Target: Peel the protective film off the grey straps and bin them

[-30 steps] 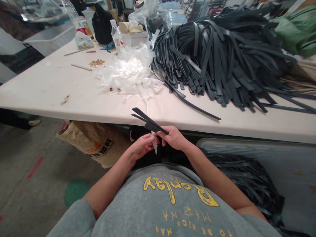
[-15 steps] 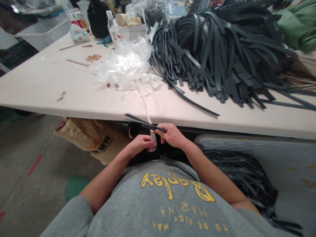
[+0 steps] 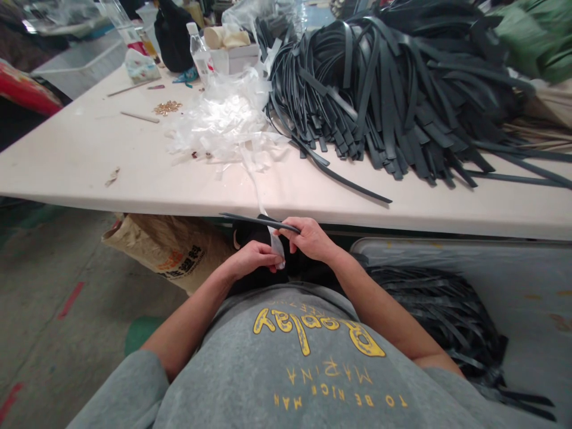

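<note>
Just in front of the table edge, my right hand (image 3: 310, 239) is closed on a black strap (image 3: 250, 220), whose free end points left. A thin white plastic strip (image 3: 276, 243) passes behind the strap and hangs down to my left hand (image 3: 257, 258), which pinches its lower end. The strip's upper part runs up over the table edge toward a heap of clear plastic film (image 3: 223, 116). Whether the strap is one layer or several pressed together, I cannot tell. A large pile of black straps (image 3: 379, 95) lies on the table, one strap (image 3: 357, 189) reaching out toward the edge.
On the white table (image 3: 67, 167) are small gold pieces (image 3: 168, 108), a thin stick (image 3: 140, 117), a plastic bottle (image 3: 199, 53) and a tissue pack (image 3: 140, 67). Below stand a printed sack (image 3: 165, 250) and a grey bin (image 3: 536, 304) holding more black straps (image 3: 438, 322).
The black strap ends, spread apart before, now lie together as one narrow line. Both hands keep their grip. Something red has come into view at the far left.
</note>
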`<control>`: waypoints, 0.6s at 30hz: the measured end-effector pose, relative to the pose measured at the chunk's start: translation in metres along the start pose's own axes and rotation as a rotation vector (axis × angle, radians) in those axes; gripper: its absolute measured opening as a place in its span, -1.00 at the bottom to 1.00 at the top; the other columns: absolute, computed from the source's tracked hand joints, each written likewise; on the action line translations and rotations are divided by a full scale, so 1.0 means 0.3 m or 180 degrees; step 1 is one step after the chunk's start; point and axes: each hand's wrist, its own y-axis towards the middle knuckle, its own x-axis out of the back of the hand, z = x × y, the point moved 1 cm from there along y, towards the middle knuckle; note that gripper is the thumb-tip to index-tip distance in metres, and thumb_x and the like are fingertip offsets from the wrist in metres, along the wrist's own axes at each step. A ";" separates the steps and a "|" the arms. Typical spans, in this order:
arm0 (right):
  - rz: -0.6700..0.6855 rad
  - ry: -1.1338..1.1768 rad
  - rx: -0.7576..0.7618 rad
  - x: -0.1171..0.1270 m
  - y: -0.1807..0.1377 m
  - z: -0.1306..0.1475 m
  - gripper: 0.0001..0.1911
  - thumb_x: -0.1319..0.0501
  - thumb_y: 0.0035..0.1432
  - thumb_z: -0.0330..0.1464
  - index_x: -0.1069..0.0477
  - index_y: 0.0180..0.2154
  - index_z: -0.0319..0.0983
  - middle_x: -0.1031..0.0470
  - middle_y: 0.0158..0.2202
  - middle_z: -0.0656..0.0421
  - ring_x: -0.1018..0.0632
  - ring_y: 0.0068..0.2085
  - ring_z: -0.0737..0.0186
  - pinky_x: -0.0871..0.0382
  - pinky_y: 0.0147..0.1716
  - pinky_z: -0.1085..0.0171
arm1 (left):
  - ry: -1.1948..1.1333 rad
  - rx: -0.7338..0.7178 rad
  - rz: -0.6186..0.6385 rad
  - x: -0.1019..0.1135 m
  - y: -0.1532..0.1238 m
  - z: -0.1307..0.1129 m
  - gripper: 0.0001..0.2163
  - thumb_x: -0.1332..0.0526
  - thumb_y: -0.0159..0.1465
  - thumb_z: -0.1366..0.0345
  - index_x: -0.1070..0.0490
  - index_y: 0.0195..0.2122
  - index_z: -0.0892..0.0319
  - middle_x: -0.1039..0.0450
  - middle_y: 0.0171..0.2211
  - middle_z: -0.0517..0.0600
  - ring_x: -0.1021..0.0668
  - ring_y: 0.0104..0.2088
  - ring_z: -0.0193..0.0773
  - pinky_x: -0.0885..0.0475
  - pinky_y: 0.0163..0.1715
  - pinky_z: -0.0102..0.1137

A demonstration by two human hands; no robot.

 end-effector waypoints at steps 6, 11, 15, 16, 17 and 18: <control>-0.0358 0.0784 -0.0241 0.044 -0.100 -0.007 -0.54 -0.12 0.25 -0.04 -0.49 -0.36 -0.31 -0.58 -0.34 0.10 -0.44 -0.64 0.42 -0.29 -0.60 0.39 | -0.1471 -0.0337 -0.0816 -0.026 0.021 -0.058 -0.68 -0.52 -0.12 0.13 -0.50 -0.55 0.26 -0.45 -0.56 -0.05 -0.46 -0.51 -0.41 -0.45 -0.32 -0.44; -0.0291 0.0884 -0.0566 0.040 -0.235 -0.004 -0.48 -0.12 0.25 0.00 -0.48 -0.45 -0.30 -0.53 -0.47 0.13 -0.43 -0.64 0.41 -0.26 -0.61 0.40 | -0.2130 -0.0395 -0.1183 -0.054 0.056 -0.105 -0.68 -0.52 -0.09 0.17 -0.44 -0.51 0.24 -0.47 -0.52 -0.07 -0.50 -0.50 -0.41 -0.48 -0.23 -0.38; -0.0238 0.0887 -0.0640 0.007 -0.277 -0.011 -0.47 -0.11 0.24 0.02 -0.48 -0.44 -0.30 -0.52 -0.46 0.14 -0.43 -0.64 0.41 -0.25 -0.62 0.40 | -0.2157 -0.0328 -0.1264 -0.081 0.084 -0.121 -0.69 -0.50 -0.05 0.16 -0.47 -0.47 0.26 -0.53 -0.48 -0.01 -0.54 -0.46 -0.34 -0.48 -0.29 -0.41; -0.0233 0.0901 -0.0635 0.001 -0.277 -0.015 -0.46 -0.11 0.24 0.03 -0.48 -0.44 -0.30 -0.52 -0.46 0.14 -0.43 -0.63 0.41 -0.25 -0.62 0.40 | -0.2153 -0.0354 -0.1220 -0.086 0.088 -0.125 -0.69 -0.50 -0.05 0.16 -0.48 -0.46 0.26 -0.53 -0.48 -0.01 -0.55 -0.45 -0.34 -0.47 -0.31 -0.42; -0.0225 0.0905 -0.0628 -0.004 -0.274 -0.020 -0.46 -0.11 0.24 0.03 -0.48 -0.44 -0.30 -0.52 -0.45 0.14 -0.43 -0.63 0.41 -0.25 -0.62 0.40 | -0.2157 -0.0375 -0.1185 -0.091 0.089 -0.128 -0.69 -0.51 -0.06 0.16 -0.48 -0.45 0.26 -0.53 -0.48 -0.02 -0.55 -0.44 -0.33 -0.47 -0.32 -0.43; -0.0225 0.0903 -0.0612 -0.007 -0.270 -0.024 -0.46 -0.10 0.24 0.03 -0.47 -0.44 -0.30 -0.52 -0.45 0.14 -0.44 -0.63 0.41 -0.26 -0.63 0.40 | -0.2157 -0.0379 -0.1161 -0.095 0.089 -0.132 -0.68 -0.51 -0.07 0.16 -0.48 -0.45 0.26 -0.54 -0.48 -0.02 -0.55 -0.44 -0.33 -0.47 -0.32 -0.44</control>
